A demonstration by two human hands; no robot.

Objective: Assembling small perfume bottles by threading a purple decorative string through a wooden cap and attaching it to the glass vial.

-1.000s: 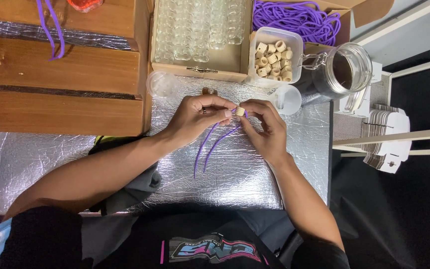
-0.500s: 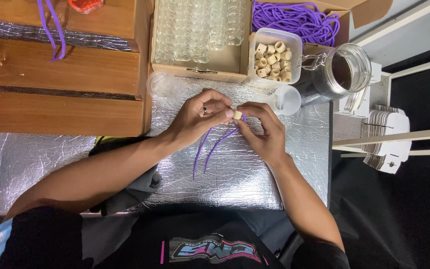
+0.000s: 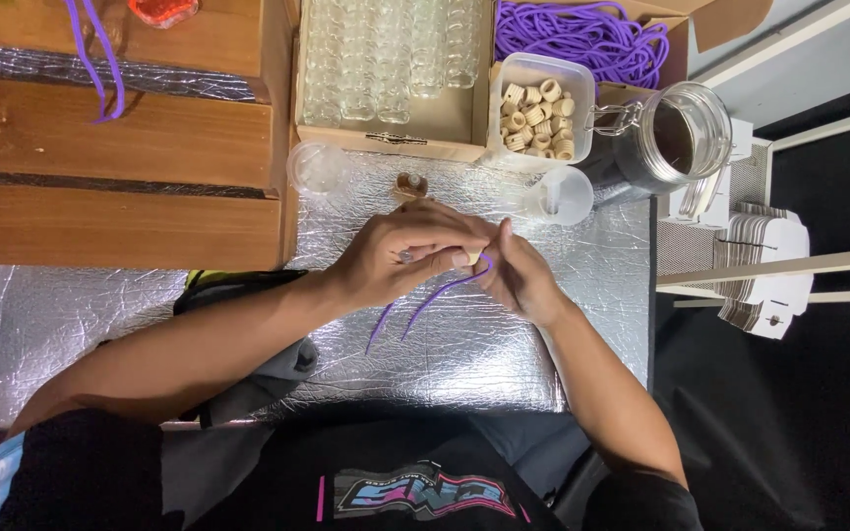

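Note:
My left hand (image 3: 400,254) and my right hand (image 3: 518,278) meet over the silver foil mat (image 3: 504,344). Between their fingertips they pinch a small pale wooden bead (image 3: 471,258) and a purple cord (image 3: 425,310). The cord's two ends trail down and to the left over the foil. Just beyond my hands stands a small glass bottle with a brown cork (image 3: 410,185). My fingers hide most of the bead.
At the back stand a box of small glass bottles (image 3: 386,59), a clear tub of wooden beads (image 3: 540,106), a box of purple cord (image 3: 582,34), a glass jar (image 3: 671,138), a white funnel (image 3: 558,194) and a clear cup (image 3: 318,167). A wooden shelf (image 3: 120,138) lies left.
Both hands have stayed together at the same spot. My fingers closed tighter around the bead, which now shows less, and the cord ends shifted slightly.

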